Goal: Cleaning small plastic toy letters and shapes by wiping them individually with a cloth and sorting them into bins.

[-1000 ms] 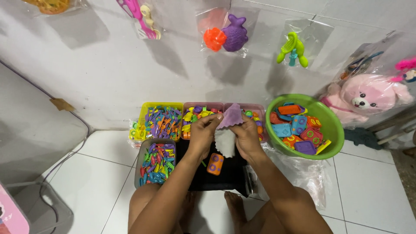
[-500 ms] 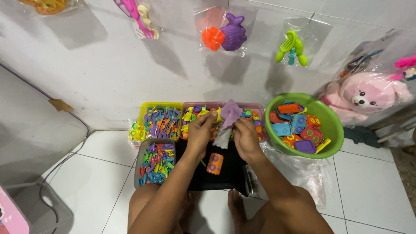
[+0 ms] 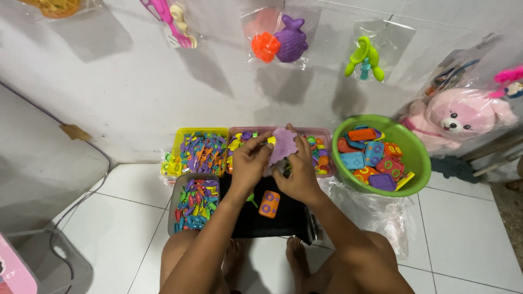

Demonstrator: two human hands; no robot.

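Both my hands hold a flat purple plastic toy piece (image 3: pixel 283 145) above the pink trays. My left hand (image 3: pixel 249 163) grips its left edge and my right hand (image 3: pixel 298 173) grips its right and lower side. Below my hands an orange toy block with purple rings (image 3: pixel 269 204) lies on a black tray (image 3: pixel 251 223). A small green piece (image 3: pixel 251 199) lies beside it. Whatever lies under the purple piece is hidden by my fingers.
A yellow tray (image 3: pixel 200 152) and a grey tray (image 3: pixel 194 204) hold several small coloured pieces. A green bowl (image 3: pixel 417 158) of toy blocks stands at the right, over clear plastic bags (image 3: pixel 376 215). A pink plush bear (image 3: pixel 457 117) and bagged toys (image 3: pixel 280 41) hang on the wall.
My hands moved away from me, towards the pink trays, and closed in around the purple piece. The white piece seen below it earlier is no longer visible.
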